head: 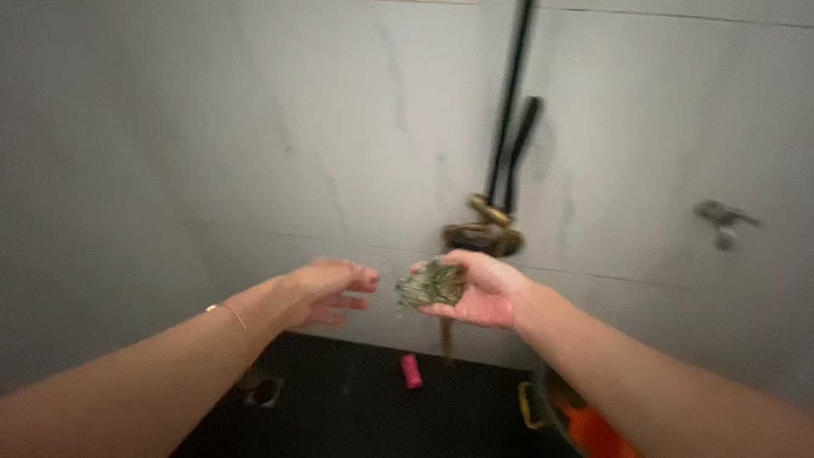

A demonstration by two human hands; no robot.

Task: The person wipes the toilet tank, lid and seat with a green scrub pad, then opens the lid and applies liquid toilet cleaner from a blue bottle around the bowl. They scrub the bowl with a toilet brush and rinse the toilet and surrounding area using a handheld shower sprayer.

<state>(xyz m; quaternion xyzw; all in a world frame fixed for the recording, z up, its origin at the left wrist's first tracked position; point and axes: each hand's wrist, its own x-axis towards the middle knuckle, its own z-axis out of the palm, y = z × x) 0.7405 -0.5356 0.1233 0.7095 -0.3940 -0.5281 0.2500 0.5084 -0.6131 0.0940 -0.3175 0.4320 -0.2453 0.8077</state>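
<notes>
Grey marbled wall with black hose and brass tap behind; left hand loose, empty; right hand cups green scrub pad in fingers below the tap, likely light, soft, wet, best pinched at edges.

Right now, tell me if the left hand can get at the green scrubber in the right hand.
Probably yes: the left hand hovers open beside the scrubber in the right hand, nothing between them.
</notes>
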